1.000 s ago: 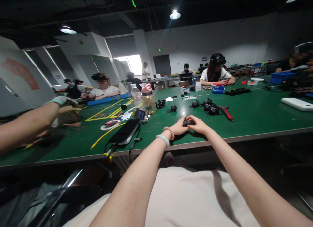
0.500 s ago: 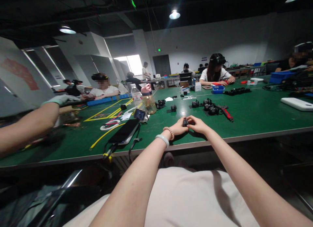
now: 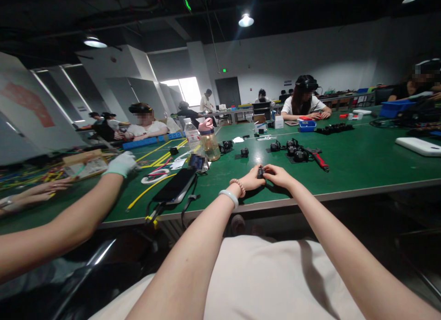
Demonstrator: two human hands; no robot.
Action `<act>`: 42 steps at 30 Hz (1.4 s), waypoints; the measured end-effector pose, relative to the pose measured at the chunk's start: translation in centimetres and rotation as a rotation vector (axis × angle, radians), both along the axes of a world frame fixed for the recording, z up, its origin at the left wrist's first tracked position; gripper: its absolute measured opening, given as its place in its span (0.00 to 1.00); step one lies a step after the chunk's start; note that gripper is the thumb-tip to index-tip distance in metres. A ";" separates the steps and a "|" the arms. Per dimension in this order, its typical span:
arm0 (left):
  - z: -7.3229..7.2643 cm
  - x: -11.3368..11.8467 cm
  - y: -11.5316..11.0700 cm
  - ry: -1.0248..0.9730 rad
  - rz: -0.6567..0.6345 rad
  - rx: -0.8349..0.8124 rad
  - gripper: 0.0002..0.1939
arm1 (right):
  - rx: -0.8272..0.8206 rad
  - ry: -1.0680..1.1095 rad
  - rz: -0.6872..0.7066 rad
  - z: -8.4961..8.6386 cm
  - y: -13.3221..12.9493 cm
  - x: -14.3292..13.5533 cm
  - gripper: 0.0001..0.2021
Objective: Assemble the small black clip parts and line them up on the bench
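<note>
Near the front edge of the green table (image 3: 358, 168), my left hand (image 3: 251, 180) grips a small black part (image 3: 261, 173) from the left. My right hand (image 3: 278, 176) closes on the same part from the right, fingertips bent against it. Its exact kind is too small to tell, and my fingers cover much of it. Beyond my hands stand similar black parts: one alone (image 3: 244, 152) and a cluster (image 3: 296, 152) to the right. Beside the cluster lies a wrench with a red handle (image 3: 322, 162).
A phone on a strap (image 3: 176, 187), yellow cable (image 3: 146, 191), white tape roll (image 3: 156, 176) and amber bottle (image 3: 210, 145) lie or stand to my left. A co-worker's gloved hand (image 3: 120, 165) reaches in there. Farther off are a blue bin (image 3: 306, 126) and a white case (image 3: 418, 146).
The co-worker's gloved arm at left has swung right and nearer, over the table, and another person's hands show behind it. My own hands and the black part have hardly moved.
</note>
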State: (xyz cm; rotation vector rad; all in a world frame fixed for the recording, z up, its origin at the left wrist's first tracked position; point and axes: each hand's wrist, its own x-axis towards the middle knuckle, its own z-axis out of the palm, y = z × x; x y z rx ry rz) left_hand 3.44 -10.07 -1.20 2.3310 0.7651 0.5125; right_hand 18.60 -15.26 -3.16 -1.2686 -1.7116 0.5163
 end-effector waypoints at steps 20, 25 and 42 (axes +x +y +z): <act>-0.1 -0.1 0.0 -0.010 -0.002 -0.029 0.35 | 0.020 -0.183 0.011 -0.1 0.5 0.3 0.12; 0.0 -0.1 0.0 -0.015 -0.002 -0.024 0.34 | 0.012 -0.211 -0.001 0.1 0.4 0.2 0.11; -0.1 -0.1 0.1 0.034 0.001 0.040 0.34 | -0.067 -0.179 -0.055 0.9 -0.4 -0.3 0.10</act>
